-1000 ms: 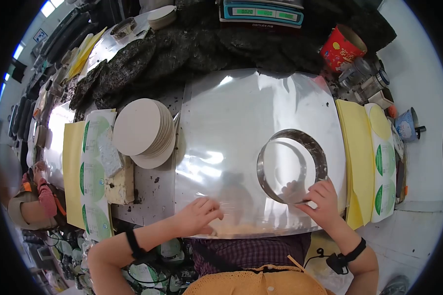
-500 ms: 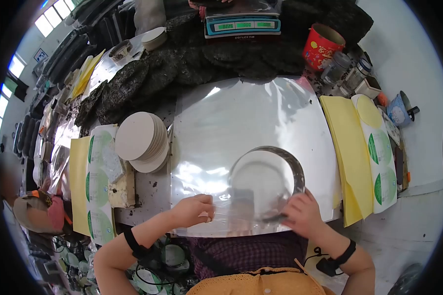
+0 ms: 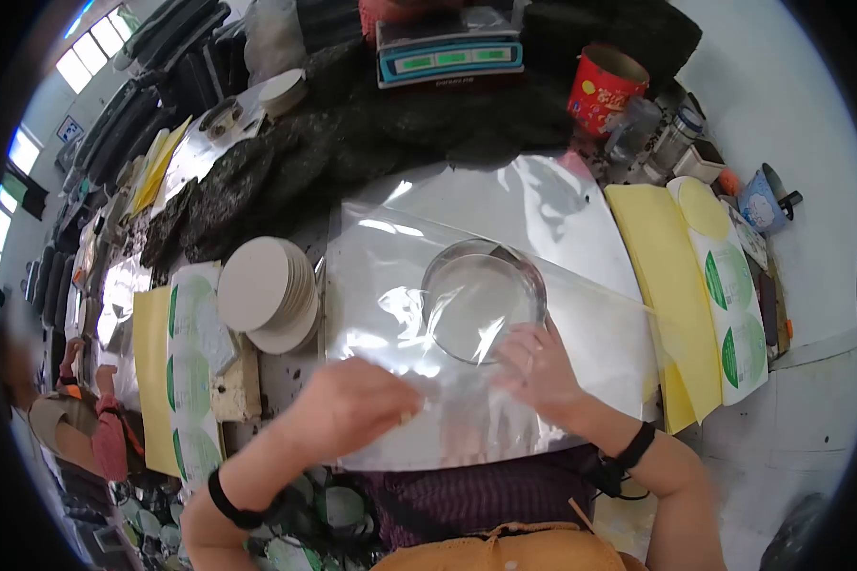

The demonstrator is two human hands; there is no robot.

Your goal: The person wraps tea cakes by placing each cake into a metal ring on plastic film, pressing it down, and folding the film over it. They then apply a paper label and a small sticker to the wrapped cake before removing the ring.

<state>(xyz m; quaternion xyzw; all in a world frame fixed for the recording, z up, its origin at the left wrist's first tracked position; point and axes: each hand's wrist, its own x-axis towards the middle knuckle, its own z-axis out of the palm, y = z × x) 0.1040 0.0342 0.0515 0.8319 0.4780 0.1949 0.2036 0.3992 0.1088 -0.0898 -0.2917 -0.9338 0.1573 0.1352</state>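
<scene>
A shiny metal ring (image 3: 541, 285) stands on the worktop, with a pale round surface visible inside it. Clear plastic film (image 3: 381, 257) lies across the worktop, its far edge slanting past the ring; whether it passes over or under the ring is hard to tell. My right hand (image 3: 540, 373) grips the ring's near right side, fingers over the rim. Left of the ring, my left hand (image 3: 348, 411) is closed in a pinch, somewhat blurred, on the film near the front edge. A stack of white round discs (image 3: 262, 285) sits to the left.
Yellow paper and green-printed label sheets (image 3: 728, 276) lie on the right, with more on the left. At the back are dark compressed slabs (image 3: 333, 128), a digital scale (image 3: 450, 59), a red bucket (image 3: 607, 90) and jars. A co-worker (image 3: 76, 419) is at far left.
The metal ring and my right hand have moved away from me and slightly left. My left hand has shifted left, and a slanting far film edge now shows. The view has shifted slightly.
</scene>
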